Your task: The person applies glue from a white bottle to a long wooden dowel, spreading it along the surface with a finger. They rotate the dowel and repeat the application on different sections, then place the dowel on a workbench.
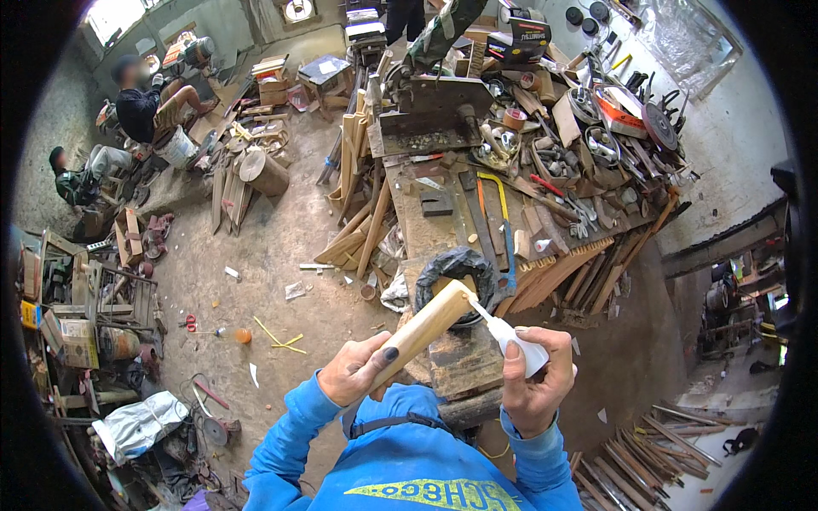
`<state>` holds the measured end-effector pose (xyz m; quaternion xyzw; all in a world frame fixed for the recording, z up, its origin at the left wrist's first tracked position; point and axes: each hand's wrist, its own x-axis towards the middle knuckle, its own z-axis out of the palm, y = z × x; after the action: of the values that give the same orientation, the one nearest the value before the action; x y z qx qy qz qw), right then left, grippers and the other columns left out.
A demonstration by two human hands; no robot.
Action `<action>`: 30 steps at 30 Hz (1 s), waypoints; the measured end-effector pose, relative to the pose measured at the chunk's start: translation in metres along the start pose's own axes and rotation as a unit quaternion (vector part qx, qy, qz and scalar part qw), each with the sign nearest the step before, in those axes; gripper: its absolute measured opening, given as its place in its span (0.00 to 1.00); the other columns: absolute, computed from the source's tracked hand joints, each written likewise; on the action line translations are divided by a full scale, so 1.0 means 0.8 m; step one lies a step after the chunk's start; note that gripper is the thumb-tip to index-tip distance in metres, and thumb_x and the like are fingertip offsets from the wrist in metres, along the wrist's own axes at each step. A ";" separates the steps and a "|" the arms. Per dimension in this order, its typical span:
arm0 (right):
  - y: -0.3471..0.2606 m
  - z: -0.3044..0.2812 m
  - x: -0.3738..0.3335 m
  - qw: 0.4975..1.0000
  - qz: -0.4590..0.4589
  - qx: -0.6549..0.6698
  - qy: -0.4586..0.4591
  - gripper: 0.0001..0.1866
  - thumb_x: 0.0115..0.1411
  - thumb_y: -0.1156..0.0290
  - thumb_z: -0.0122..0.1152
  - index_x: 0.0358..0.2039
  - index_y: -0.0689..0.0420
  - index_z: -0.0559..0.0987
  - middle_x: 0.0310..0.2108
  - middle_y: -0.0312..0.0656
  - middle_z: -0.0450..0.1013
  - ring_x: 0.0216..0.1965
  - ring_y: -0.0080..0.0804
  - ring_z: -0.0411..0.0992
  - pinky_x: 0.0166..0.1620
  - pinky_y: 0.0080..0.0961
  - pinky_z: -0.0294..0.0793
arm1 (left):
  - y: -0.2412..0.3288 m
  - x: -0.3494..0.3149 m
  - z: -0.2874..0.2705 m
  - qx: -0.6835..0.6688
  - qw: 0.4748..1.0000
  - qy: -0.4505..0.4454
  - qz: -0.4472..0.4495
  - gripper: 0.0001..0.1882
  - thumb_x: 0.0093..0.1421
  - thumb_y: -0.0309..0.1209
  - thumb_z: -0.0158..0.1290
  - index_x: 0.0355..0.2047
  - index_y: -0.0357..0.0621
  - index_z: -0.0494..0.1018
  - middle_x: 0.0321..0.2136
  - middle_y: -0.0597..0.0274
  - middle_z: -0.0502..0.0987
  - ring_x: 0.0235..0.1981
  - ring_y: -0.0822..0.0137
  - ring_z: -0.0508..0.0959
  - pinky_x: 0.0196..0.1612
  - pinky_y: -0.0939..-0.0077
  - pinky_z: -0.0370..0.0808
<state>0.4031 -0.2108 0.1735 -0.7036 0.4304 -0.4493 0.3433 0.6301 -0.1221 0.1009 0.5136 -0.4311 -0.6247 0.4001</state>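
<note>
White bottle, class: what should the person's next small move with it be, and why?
Probably a gentle squeeze by the right hand: it grips the white bottle with the nozzle aimed at the end of the wooden piece, which the left hand holds.

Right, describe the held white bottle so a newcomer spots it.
From the workbench, look down to the blue-sleeved right hand. It grips the white bottle, whose nozzle points at a wooden piece. Its white body and slim nozzle set it apart from that brown wood.
</note>
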 end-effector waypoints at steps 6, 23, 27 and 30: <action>-0.002 0.000 -0.002 1.000 0.001 -0.003 0.006 0.11 0.58 0.70 0.61 0.38 0.61 0.73 0.31 0.41 0.73 0.28 0.19 0.70 0.31 0.16 0.70 | 0.002 -0.001 -0.001 0.007 1.000 -0.004 -0.006 0.24 0.70 0.49 0.39 0.41 0.37 0.68 0.20 0.64 0.71 0.17 0.74 0.75 0.21 0.78 0.72; 0.003 -0.002 0.000 0.998 -0.065 -0.023 0.009 0.11 0.58 0.72 0.63 0.38 0.62 0.73 0.24 0.43 0.76 0.22 0.22 0.75 0.25 0.20 0.74 | 0.004 -0.002 -0.001 0.030 1.000 0.004 0.003 0.19 0.71 0.43 0.40 0.45 0.39 0.69 0.17 0.65 0.71 0.15 0.74 0.76 0.19 0.78 0.73; 0.000 -0.002 0.000 0.998 -0.060 -0.021 0.004 0.11 0.57 0.72 0.63 0.38 0.61 0.73 0.23 0.42 0.76 0.22 0.21 0.75 0.24 0.19 0.73 | 0.004 -0.002 -0.001 0.029 1.000 0.006 0.002 0.19 0.71 0.43 0.40 0.45 0.39 0.69 0.17 0.65 0.71 0.15 0.74 0.76 0.19 0.77 0.73; -0.003 -0.002 -0.001 0.999 -0.038 -0.016 0.005 0.11 0.58 0.71 0.63 0.37 0.61 0.73 0.23 0.40 0.75 0.22 0.19 0.72 0.25 0.18 0.71 | 0.003 -0.002 -0.001 0.025 1.000 0.007 0.002 0.19 0.71 0.43 0.40 0.45 0.39 0.69 0.17 0.65 0.71 0.15 0.73 0.76 0.19 0.77 0.73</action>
<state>0.4019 -0.2095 0.1758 -0.7226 0.4125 -0.4586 0.3120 0.6310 -0.1212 0.1037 0.5272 -0.4441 -0.6095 0.3915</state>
